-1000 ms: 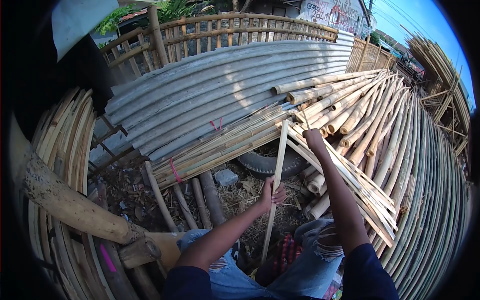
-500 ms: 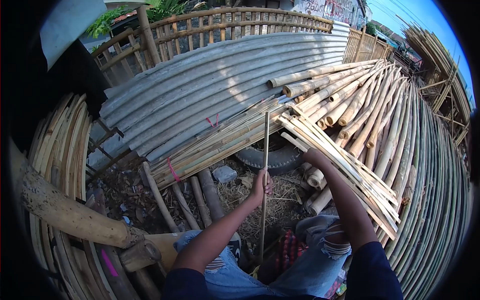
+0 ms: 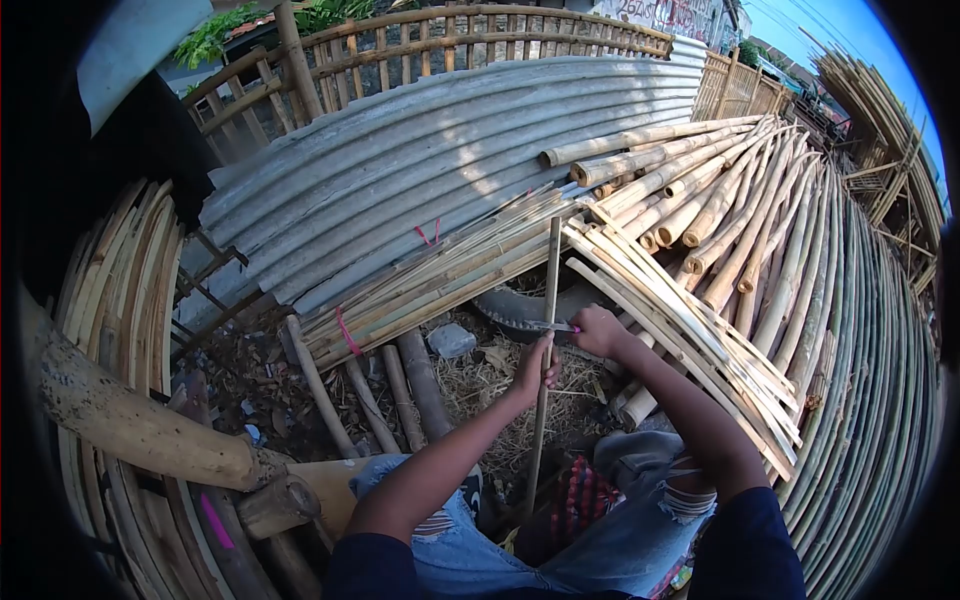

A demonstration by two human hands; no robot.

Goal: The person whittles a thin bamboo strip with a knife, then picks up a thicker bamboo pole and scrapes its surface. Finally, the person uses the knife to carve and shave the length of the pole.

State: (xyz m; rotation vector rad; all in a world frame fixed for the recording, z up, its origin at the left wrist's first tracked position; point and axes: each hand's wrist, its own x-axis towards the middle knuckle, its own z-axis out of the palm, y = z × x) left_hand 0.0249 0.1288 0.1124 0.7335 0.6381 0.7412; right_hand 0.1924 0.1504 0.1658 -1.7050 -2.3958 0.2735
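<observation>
Left hand (image 3: 540, 368) is clenched round a thin bamboo strip (image 3: 550, 270), gripping it at about mid-length. Right hand (image 3: 597, 330) is closed on the handle of a knife (image 3: 556, 326); the blade points left and lies across the strip, touching it just above the left fist.

Strip position: near-upright, between the knees, with its lower end on the ground near the person. Its long axis runs near-to-far, and the top leans slightly to the right. Most of the free length stands above the grip.

The right hand sits just right of the strip, slightly farther out than the left. The two hands are close but not touching.

Surroundings:
- slat bundle (image 3: 690, 340), right of the right hand
- tyre (image 3: 505, 305), on the ground beyond the strip
- corrugated sheet (image 3: 450, 150), far side
- poles (image 3: 720, 220), far right
</observation>
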